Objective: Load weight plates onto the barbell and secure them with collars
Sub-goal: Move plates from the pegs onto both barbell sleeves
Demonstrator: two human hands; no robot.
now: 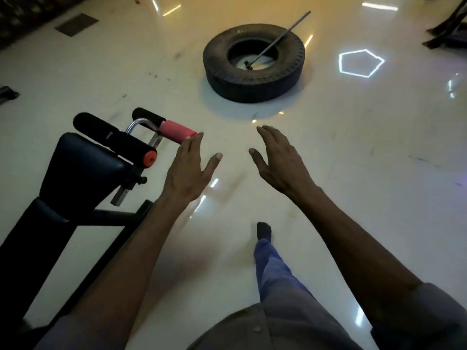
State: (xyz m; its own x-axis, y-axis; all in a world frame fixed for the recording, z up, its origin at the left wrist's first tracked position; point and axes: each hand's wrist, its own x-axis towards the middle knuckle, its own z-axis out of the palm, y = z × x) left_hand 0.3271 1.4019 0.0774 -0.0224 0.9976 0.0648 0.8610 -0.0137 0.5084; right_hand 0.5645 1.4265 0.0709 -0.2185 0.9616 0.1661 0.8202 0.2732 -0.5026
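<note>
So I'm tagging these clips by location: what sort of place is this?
Most likely a gym floor. A padded workout bench with foam leg rollers stands at the left, and a large tyre lies on the glossy floor with a metal bar resting in it. Both hands are open and empty.

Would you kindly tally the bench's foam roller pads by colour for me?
Black foam pads: 2, one at the far left and one behind the chrome bar.
Red foam pads: 1.
Black pads with orange end cap: 1.
Total: 4

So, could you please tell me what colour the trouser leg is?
Blue; the trouser leg shows best in the head view.
</note>
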